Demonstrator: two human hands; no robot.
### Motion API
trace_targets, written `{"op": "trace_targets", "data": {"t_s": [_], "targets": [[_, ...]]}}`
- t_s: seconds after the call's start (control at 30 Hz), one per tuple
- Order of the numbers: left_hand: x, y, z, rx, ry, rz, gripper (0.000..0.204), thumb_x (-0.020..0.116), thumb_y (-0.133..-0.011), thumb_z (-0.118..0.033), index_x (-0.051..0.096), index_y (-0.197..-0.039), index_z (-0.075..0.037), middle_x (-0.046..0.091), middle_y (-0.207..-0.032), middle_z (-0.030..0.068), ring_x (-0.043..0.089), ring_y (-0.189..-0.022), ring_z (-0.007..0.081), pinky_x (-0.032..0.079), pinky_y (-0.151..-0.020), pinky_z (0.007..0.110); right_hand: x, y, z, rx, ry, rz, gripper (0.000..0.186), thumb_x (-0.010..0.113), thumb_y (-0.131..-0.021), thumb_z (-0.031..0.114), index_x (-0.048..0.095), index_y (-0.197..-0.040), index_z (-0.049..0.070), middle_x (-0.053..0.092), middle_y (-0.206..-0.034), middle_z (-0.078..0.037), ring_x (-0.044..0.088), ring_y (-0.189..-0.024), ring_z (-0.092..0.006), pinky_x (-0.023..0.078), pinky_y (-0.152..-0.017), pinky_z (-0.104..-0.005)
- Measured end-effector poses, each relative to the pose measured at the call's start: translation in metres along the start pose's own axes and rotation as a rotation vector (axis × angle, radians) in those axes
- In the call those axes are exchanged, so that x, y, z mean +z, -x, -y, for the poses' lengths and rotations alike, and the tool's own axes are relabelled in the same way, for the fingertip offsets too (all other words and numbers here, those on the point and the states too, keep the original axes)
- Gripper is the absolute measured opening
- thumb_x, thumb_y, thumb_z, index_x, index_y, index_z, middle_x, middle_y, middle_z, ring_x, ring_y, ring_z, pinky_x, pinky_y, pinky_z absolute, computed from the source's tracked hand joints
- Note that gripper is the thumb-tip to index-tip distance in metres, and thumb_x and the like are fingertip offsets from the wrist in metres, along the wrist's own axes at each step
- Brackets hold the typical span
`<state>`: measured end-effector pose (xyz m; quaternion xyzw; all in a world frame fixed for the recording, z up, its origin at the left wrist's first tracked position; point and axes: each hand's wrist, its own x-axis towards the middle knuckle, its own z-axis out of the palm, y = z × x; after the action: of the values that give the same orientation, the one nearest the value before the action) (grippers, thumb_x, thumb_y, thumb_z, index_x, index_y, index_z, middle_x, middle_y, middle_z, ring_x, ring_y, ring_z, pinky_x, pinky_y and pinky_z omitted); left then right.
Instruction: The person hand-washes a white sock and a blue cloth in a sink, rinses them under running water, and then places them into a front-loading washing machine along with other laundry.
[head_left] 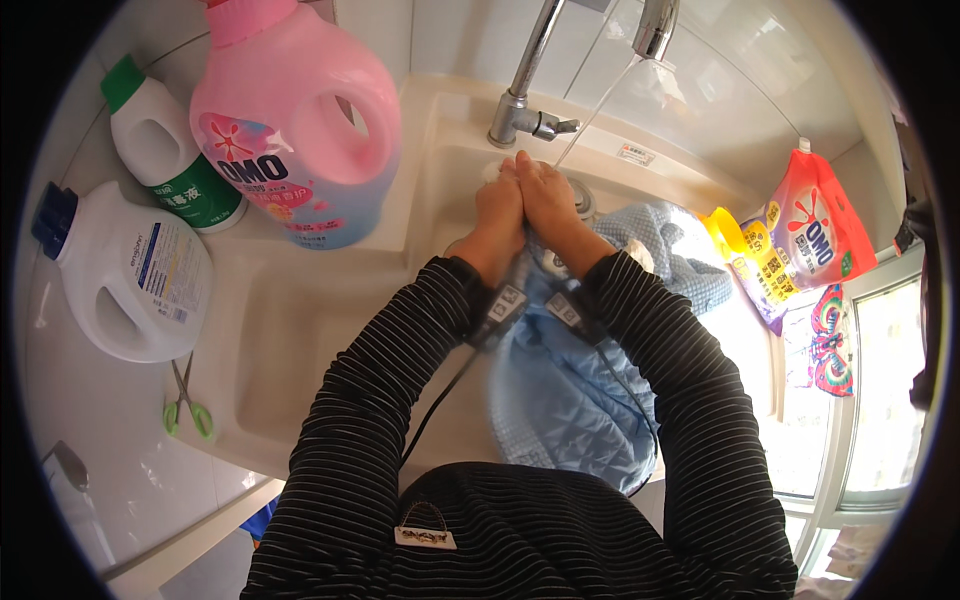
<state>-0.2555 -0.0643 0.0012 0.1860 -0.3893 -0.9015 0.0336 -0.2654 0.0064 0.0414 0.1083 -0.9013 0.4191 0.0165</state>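
My left hand [499, 222] and my right hand [547, 203] are brought together over the sink [330, 330], just in front of the chrome tap's base [515, 118]. Their fingers are closed and press against each other, so anything between them is hidden. A thin stream of water [600, 108] falls from the spout [655, 32] and passes close to the right hand's fingertips. Below and right of my hands, a light blue quilted cloth [580, 385] with a checked part lies bunched in the sink and drapes toward its near edge. Both wrists wear small grey devices with black cables.
On the left ledge stand a big pink detergent bottle [300, 90], a green-capped white bottle [160, 140] and a blue-capped white jug [150, 275]. Scissors [187, 405] with green handles lie nearer. At right, a red and purple refill pouch [800, 235] stands by the window.
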Motion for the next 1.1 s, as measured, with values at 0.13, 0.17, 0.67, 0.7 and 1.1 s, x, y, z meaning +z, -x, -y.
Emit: {"op": "trace_targets", "data": {"t_s": [0.13, 0.17, 0.67, 0.7, 1.1], "targets": [[0.003, -0.004, 0.004, 0.023, 0.007, 0.022, 0.046, 0.043, -0.091, -0.040, 0.050, -0.112, 0.001, 0.056, -0.106, 0.0105, 0.054, -0.093, 0.0168, 0.045, -0.076, 0.030, -0.003, -0.004, -0.004, -0.039, -0.005, 0.038, 0.053, 0.034, -0.088, 0.045, 0.061, -0.089, -0.001, 0.059, -0.092, -0.027, 0.054, -0.092, -0.0410, 0.040, -0.083, -0.0429], [0.003, -0.002, 0.003, 0.027, 0.001, 0.035, 0.046, 0.043, -0.091, -0.040, 0.050, -0.112, 0.001, 0.056, -0.105, 0.0101, 0.054, -0.093, 0.0166, 0.045, -0.077, 0.029, -0.005, -0.004, -0.003, -0.072, 0.011, 0.070, 0.052, 0.035, -0.088, 0.045, 0.061, -0.089, -0.001, 0.059, -0.091, -0.025, 0.055, -0.090, -0.0374, 0.041, -0.081, -0.0405], [-0.022, 0.036, -0.047, 0.003, -0.115, 0.495, 0.026, 0.060, -0.073, -0.001, 0.056, -0.098, 0.004, 0.061, -0.090, 0.0105, 0.060, -0.081, 0.0211, 0.049, -0.073, 0.030, -0.084, -0.026, -0.019, -0.292, 0.233, 0.800, 0.054, 0.067, -0.072, 0.023, 0.050, -0.116, -0.002, 0.059, -0.104, -0.011, 0.057, -0.091, -0.0208, 0.045, -0.082, -0.0327], [-0.028, 0.034, -0.049, -0.046, -0.040, 0.483, 0.022, 0.059, -0.074, -0.001, 0.057, -0.096, 0.004, 0.061, -0.088, 0.0108, 0.060, -0.079, 0.0215, 0.049, -0.071, 0.031, -0.087, -0.024, -0.023, -0.164, 0.397, 0.910, 0.057, 0.068, -0.069, 0.023, 0.049, -0.116, -0.002, 0.059, -0.104, -0.012, 0.057, -0.092, -0.0220, 0.044, -0.082, -0.0332], [-0.035, 0.037, -0.048, -0.138, 0.197, 0.382, 0.015, 0.056, -0.074, -0.001, 0.056, -0.088, 0.003, 0.058, -0.083, 0.0120, 0.059, -0.073, 0.0226, 0.049, -0.066, 0.032, -0.122, 0.009, -0.033, 0.349, 0.171, 0.723, 0.068, 0.072, -0.062, 0.032, 0.051, -0.118, 0.001, 0.053, -0.113, -0.016, 0.052, -0.103, -0.0255, 0.044, -0.084, -0.0343]]}}
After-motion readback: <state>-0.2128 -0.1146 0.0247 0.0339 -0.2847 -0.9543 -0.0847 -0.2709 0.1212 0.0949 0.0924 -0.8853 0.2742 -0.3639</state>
